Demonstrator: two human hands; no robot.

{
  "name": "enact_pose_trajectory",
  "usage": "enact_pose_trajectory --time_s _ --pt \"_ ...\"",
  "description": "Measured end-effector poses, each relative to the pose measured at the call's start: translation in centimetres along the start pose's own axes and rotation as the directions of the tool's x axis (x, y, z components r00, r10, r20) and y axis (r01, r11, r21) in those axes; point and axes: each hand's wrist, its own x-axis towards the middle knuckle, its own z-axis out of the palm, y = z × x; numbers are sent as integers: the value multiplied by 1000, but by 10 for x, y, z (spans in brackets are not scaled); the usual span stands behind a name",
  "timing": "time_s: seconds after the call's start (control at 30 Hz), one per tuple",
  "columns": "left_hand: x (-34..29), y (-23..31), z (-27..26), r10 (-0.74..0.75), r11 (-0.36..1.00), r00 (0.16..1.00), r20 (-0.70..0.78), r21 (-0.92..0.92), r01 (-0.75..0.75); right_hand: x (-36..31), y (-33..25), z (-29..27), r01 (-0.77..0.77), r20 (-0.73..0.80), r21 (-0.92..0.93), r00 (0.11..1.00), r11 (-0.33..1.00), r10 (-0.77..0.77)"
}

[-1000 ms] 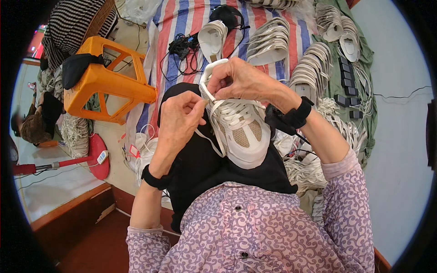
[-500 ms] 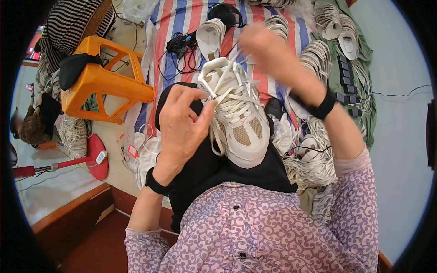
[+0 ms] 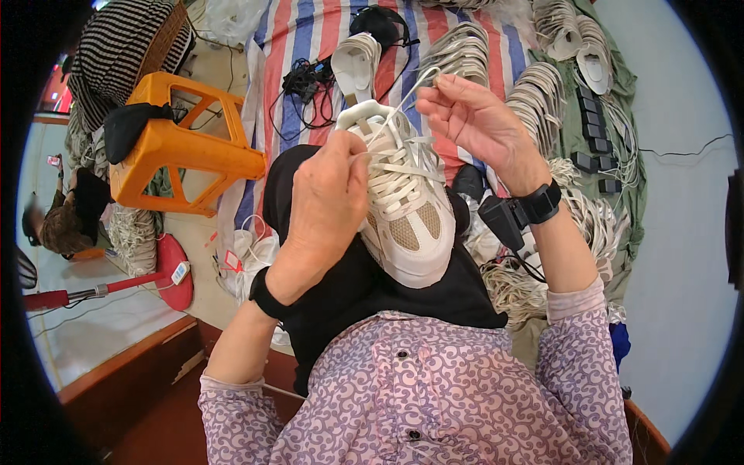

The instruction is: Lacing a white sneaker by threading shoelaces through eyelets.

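The left hand (image 3: 329, 203) is curled shut on the side of a white and tan sneaker (image 3: 407, 208), its fingertips pressing on the laces near the top of the shoe. The right hand (image 3: 473, 124) is lifted just past the shoe, and its fingers are pinched together on the end of a white shoelace (image 3: 407, 97) that runs down, pulled straight, to the top of the sneaker. The sneaker sits on the person's lap on a black cloth (image 3: 349, 283), with its toe pointing near and its heel far. Each wrist has a black band, and a small black box (image 3: 502, 221) with a thin cord sticks out by the right wrist. The person wears a purple shirt with swirls (image 3: 434, 403). Farther off lies a mat with red, blue and white stripes (image 3: 310, 39), and on it are a white shoe sole (image 3: 355, 66) and a tangle of black cords (image 3: 306, 85). To the right are many stacked white soles (image 3: 542, 93) on a green cloth, and heaps of white laces (image 3: 519, 283). To the left an orange plastic stool (image 3: 190, 151) lies tipped on its side. Near it on the floor is a flat red round thing on a red stick (image 3: 174, 271), with a small white tag on the stick, and a little red and white tag (image 3: 232, 262) lies close by.
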Motion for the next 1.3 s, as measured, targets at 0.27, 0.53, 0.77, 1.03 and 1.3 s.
enact_pose_trajectory --time_s 0.27,0.53,0.77,1.03,1.3 --pt "18 0 -56 -250 766 808 533 -401 502 7 -27 -21 262 87 10 961 965 -262" --pt "18 -15 -49 -215 772 818 533 -420 477 21 -163 -71 602 -142 -259 750 755 -646" --pt "18 -6 -39 -173 894 930 324 -345 286 8 -97 -59 324 12 -609 916 724 -400" --pt "46 -10 -3 195 980 947 253 -26 -195 -38 50 5 5 -232 -648 951 762 -204" --pt "62 -13 4 -51 996 935 352 92 19 -30 73 2 49 -291 -501 930 864 -222"
